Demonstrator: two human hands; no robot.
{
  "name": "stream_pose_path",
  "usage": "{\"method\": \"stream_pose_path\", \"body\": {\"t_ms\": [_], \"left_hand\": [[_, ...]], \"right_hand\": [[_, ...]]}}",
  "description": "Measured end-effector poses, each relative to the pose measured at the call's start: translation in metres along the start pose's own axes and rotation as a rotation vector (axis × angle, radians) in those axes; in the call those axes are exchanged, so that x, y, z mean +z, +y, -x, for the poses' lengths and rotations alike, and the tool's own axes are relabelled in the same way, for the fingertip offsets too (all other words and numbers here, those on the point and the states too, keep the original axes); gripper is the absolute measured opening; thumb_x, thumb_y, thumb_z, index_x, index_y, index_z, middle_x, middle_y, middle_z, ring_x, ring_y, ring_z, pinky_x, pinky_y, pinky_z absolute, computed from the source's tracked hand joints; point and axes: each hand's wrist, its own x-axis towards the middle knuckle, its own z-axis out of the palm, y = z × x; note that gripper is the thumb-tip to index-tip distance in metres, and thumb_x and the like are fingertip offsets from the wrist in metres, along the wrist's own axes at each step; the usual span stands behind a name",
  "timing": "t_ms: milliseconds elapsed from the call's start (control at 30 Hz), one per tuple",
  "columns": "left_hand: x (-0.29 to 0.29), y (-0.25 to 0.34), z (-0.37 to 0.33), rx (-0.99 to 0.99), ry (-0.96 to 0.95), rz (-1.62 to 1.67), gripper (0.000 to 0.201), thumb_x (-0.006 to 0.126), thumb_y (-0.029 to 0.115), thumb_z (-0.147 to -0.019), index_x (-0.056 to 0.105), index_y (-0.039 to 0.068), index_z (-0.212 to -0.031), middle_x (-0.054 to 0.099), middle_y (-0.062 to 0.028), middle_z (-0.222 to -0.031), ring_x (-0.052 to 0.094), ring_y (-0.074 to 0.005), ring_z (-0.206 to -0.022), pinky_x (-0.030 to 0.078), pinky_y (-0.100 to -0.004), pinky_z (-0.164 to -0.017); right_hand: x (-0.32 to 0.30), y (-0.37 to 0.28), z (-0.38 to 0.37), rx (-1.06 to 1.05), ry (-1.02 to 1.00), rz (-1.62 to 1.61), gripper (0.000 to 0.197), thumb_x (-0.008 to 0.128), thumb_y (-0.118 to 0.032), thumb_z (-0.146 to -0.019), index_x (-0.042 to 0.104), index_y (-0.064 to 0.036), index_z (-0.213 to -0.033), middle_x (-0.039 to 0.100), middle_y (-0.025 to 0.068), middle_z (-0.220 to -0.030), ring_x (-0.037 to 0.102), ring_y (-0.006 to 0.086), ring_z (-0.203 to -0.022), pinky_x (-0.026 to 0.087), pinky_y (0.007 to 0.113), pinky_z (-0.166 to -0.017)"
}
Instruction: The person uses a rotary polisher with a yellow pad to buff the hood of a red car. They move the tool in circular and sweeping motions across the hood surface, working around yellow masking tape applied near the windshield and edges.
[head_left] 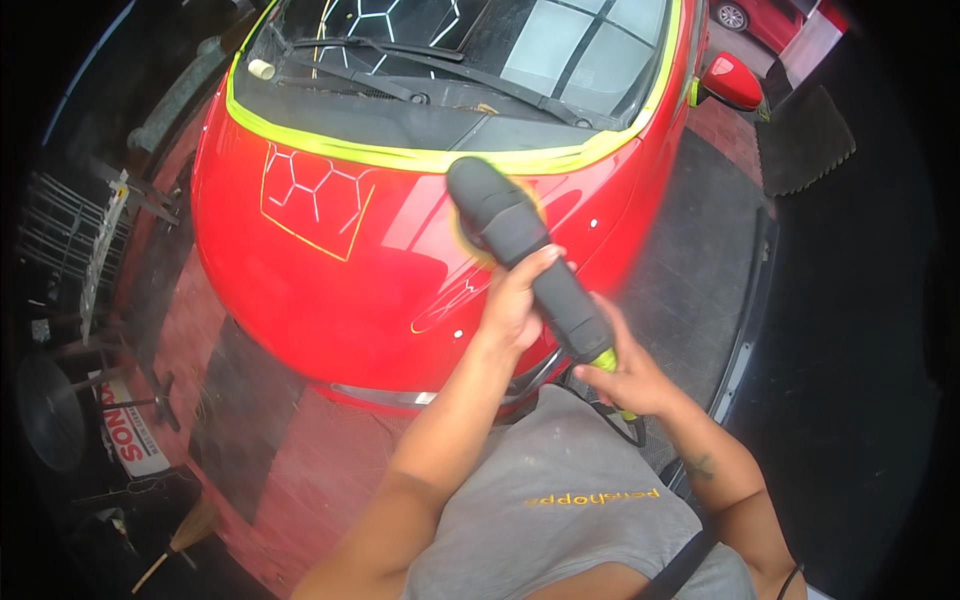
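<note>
A black polisher [505,215] lies slantwise over the red car hood [300,300], its head toward the windshield. A yellowish pad edge [541,198] shows around the head; the pad's face is hidden beneath, against or just above the paint. My left hand [515,305] is closed around the middle of the polisher's body. Farther back, my right hand [632,370] grips the rear end, where a lime-green part [604,360] shows. Bright yellow-green masking tape [390,157] runs along the hood's rear edge and around the windshield.
The polisher's dark cord [638,430] hangs by my shirt. Wipers [500,95] rest on the windshield, and a red side mirror [732,82] sticks out at right. On the left are a metal rack [75,230], a round stool [50,412], a signboard [135,440] and a broom [192,525].
</note>
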Motion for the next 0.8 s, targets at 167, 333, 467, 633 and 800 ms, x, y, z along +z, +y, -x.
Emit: {"method": "stream_pose_path", "body": {"t_ms": [167, 333, 467, 633, 800], "left_hand": [[0.006, -0.006, 0.001, -0.025, 0.023, 0.008, 0.036, 0.081, 0.02, -0.096, 0.063, 0.004, -0.123, 0.072, -0.0103, -0.111, 0.074, -0.0256, -0.104, 0.063, -0.0453, -0.093], [-0.054, 0.015, 0.049, 0.004, 0.139, 0.046, 0.039, 0.078, 0.027, -0.099, 0.065, 0.001, -0.125, 0.072, -0.014, -0.113, 0.072, -0.0298, -0.107, 0.06, -0.0524, -0.101], [-0.088, 0.035, 0.075, 0.097, 0.209, 0.096, 0.042, 0.074, 0.03, -0.101, 0.062, 0.001, -0.129, 0.069, -0.0154, -0.116, 0.068, -0.0306, -0.116, 0.057, -0.0578, -0.108], [-0.087, 0.024, 0.076, 0.128, 0.192, 0.106, 0.041, 0.074, 0.029, -0.102, 0.062, 0.003, -0.131, 0.07, -0.011, -0.122, 0.068, -0.0308, -0.12, 0.056, -0.0635, -0.109], [-0.034, -0.005, 0.022, 0.042, 0.081, 0.041, 0.043, 0.077, 0.027, -0.1, 0.061, 0.002, -0.131, 0.071, -0.0121, -0.119, 0.071, -0.03, -0.114, 0.061, -0.056, -0.102]], "right_hand": [[-0.006, 0.0, 0.009, 0.032, -0.017, -0.051, 0.105, 0.075, -0.005, -0.097, 0.006, -0.0244, -0.174, 0.064, 0.0155, -0.121, 0.06, 0.0116, -0.059, 0.053, 0.029, -0.051], [0.029, 0.015, -0.021, -0.03, -0.196, 0.064, 0.106, 0.078, -0.012, -0.096, 0.006, -0.0223, -0.174, 0.063, 0.0239, -0.138, 0.069, 0.0203, -0.071, 0.059, 0.036, -0.063], [0.062, 0.047, -0.058, -0.431, -0.183, 0.33, 0.109, 0.08, -0.016, -0.095, 0.007, -0.0187, -0.174, 0.059, 0.0304, -0.148, 0.076, 0.0364, -0.105, 0.059, 0.046, -0.095], [0.051, 0.044, -0.051, -0.296, -0.248, 0.213, 0.109, 0.081, -0.017, -0.094, 0.009, -0.0169, -0.175, 0.058, 0.0291, -0.153, 0.064, 0.0415, -0.136, 0.049, 0.047, -0.115], [0.002, 0.011, -0.012, -0.062, -0.108, 0.101, 0.106, 0.079, -0.012, -0.096, 0.01, -0.0185, -0.175, 0.067, 0.0195, -0.13, 0.073, 0.0247, -0.087, 0.06, 0.038, -0.077]]}}
